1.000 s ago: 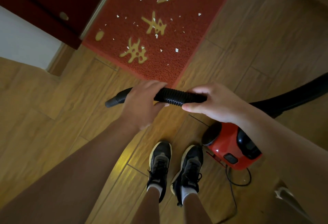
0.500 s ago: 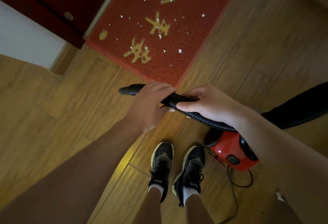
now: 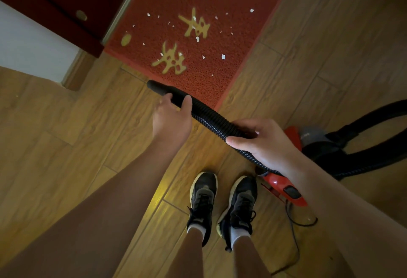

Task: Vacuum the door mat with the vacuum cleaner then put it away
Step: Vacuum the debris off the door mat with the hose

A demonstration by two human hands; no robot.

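Note:
A red door mat (image 3: 220, 35) with gold characters lies ahead, strewn with several small white scraps. The black ribbed vacuum hose (image 3: 211, 119) runs diagonally from its smooth nozzle end (image 3: 156, 86), near the mat's front edge, down to the red vacuum cleaner (image 3: 290, 189) on the floor at my right. My left hand (image 3: 171, 117) grips the smooth nozzle section. My right hand (image 3: 262, 143) holds the ribbed part further back, hiding where the hose meets the vacuum body.
Wooden plank floor all around. A dark red door (image 3: 55, 2) and white wall (image 3: 28, 46) stand at the upper left. My black shoes (image 3: 222, 200) are below the hose. A black power cord (image 3: 295, 233) trails from the vacuum, and its dark hose loop (image 3: 363, 145) curves right.
The nozzle has swung from lying sideways to pointing up-left toward the mat's edge. My hands have slid apart along the hose, the right one moving back toward the vacuum body.

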